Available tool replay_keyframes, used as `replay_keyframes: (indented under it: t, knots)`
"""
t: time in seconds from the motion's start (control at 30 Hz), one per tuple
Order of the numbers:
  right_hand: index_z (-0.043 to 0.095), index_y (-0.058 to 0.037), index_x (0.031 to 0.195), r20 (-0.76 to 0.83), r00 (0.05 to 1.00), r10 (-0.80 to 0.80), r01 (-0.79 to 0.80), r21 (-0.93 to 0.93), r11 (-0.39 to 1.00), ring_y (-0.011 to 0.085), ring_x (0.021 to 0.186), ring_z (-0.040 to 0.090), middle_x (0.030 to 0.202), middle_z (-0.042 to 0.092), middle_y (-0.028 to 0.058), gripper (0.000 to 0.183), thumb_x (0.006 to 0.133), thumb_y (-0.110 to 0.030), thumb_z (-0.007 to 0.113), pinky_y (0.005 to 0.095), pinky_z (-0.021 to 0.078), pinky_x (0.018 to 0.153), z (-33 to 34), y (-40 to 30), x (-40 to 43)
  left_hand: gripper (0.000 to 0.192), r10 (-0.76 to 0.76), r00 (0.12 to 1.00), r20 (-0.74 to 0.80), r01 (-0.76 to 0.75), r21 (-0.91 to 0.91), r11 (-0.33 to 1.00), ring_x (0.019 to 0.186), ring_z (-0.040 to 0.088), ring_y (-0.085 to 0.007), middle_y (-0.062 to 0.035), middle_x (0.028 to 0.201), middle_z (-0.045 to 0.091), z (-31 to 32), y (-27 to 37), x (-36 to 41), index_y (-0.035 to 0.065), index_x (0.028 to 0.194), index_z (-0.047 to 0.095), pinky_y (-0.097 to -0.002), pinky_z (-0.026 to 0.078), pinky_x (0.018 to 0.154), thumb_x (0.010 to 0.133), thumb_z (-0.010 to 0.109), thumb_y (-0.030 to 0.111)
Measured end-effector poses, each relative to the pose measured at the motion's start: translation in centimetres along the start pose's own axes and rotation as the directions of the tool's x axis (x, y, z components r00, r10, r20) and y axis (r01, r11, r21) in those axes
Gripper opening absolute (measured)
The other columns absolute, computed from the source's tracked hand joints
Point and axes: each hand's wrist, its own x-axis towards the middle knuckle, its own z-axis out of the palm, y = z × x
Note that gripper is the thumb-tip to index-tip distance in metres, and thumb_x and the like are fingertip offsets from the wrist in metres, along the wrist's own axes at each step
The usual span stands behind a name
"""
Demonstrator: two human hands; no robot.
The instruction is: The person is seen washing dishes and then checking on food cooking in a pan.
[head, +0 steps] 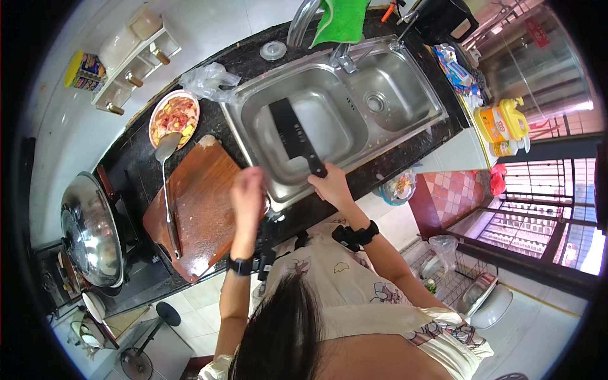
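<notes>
My right hand point(333, 186) grips the black handle of a cleaver point(292, 128). Its dark, broad blade extends over the large basin of a stainless steel double sink point(327, 109). Motion blurs my left hand point(248, 194), which is over the right edge of a wooden cutting board point(209, 185), by the sink's near left corner; its fingers look curled, and whether they hold anything is unclear. A long-handled metal spatula point(166, 199) lies across the board's left side. Its head rests on the rim of a plate point(198, 105) of raw sliced meat point(175, 114).
A domed-lidded wok point(90, 228) sits on the stove at left. Crumpled clear plastic point(211, 78) lies beside the sink. A faucet point(343, 58) and green cloth point(343, 21) are behind it. Yellow detergent bottles point(501, 123) stand right; a scrap-filled container point(400, 186) is below the counter edge.
</notes>
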Motion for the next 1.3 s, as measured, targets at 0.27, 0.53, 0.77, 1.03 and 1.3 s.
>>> replay_keyframes:
  t: [0.27, 0.53, 0.77, 1.03, 1.3]
  knots:
    - [0.044, 0.0085, 0.091, 0.006, 0.936, -0.352, 0.352, -0.039, 0.935, 0.0376, 0.065, 0.055, 0.069, 0.056, 0.0218, 0.036, 0.078, -0.025, 0.050, 0.0377, 0.0432, 0.059, -4.4, 0.1, 5.1, 0.021, -0.231, 0.889, 0.394, 0.421, -0.508, 0.752, 0.068, 0.057, -0.0167, -0.0076, 0.076, 0.057, 15.7, 0.0, 5.0, 0.0014, 0.086, 0.052, -0.0291, 0.047, 0.063, 0.081, 0.054, 0.022]
    - [0.058, 0.0054, 0.082, -0.357, 0.795, -0.490, 0.412, -0.275, 0.869, 0.0242, 0.062, 0.058, 0.063, 0.059, 0.0116, 0.042, 0.075, -0.036, 0.057, 0.0321, 0.0451, 0.062, -15.7, -2.3, 20.1, 0.018, -0.383, 0.892, 0.240, 0.452, -0.493, 0.743, 0.041, 0.044, -0.0129, -0.0038, 0.060, 0.047, 15.8, 1.4, 3.9, 0.0003, 0.078, 0.047, -0.0258, 0.036, 0.034, 0.076, 0.056, 0.015]
    - [0.057, 0.0059, 0.073, -0.155, 0.929, -0.336, 0.349, 0.062, 0.935, 0.0197, 0.055, 0.060, 0.066, 0.060, 0.0124, 0.031, 0.079, -0.024, 0.053, 0.0307, 0.0464, 0.052, -16.9, -2.0, 29.2, 0.013, -0.318, 0.937, 0.146, 0.350, -0.375, 0.859, 0.038, 0.044, -0.0116, -0.0032, 0.056, 0.046, 15.0, 4.3, 1.4, -0.0013, 0.070, 0.047, -0.0248, 0.033, 0.030, 0.070, 0.058, 0.004]
    - [0.056, 0.0097, 0.073, -0.185, 0.931, -0.313, 0.339, 0.129, 0.932, 0.0225, 0.061, 0.063, 0.066, 0.061, 0.0169, 0.028, 0.081, -0.015, 0.045, 0.0270, 0.0483, 0.053, -17.2, -0.3, 30.2, 0.017, -0.213, 0.977, 0.021, 0.212, -0.243, 0.947, 0.031, 0.041, -0.0103, -0.0037, 0.046, 0.045, 14.2, 7.6, 0.5, 0.0004, 0.064, 0.047, -0.0226, 0.031, 0.029, 0.067, 0.063, 0.007]
    - [0.058, 0.0085, 0.072, -0.232, 0.914, -0.331, 0.369, 0.140, 0.919, 0.0218, 0.058, 0.063, 0.064, 0.061, 0.0151, 0.029, 0.081, -0.016, 0.044, 0.0267, 0.0483, 0.054, -16.8, 0.5, 30.0, 0.014, -0.134, 0.991, 0.029, 0.137, -0.162, 0.977, 0.031, 0.042, -0.0105, -0.0054, 0.045, 0.047, 13.7, 8.4, 0.8, -0.0010, 0.066, 0.048, -0.0224, 0.030, 0.028, 0.066, 0.060, 0.005]
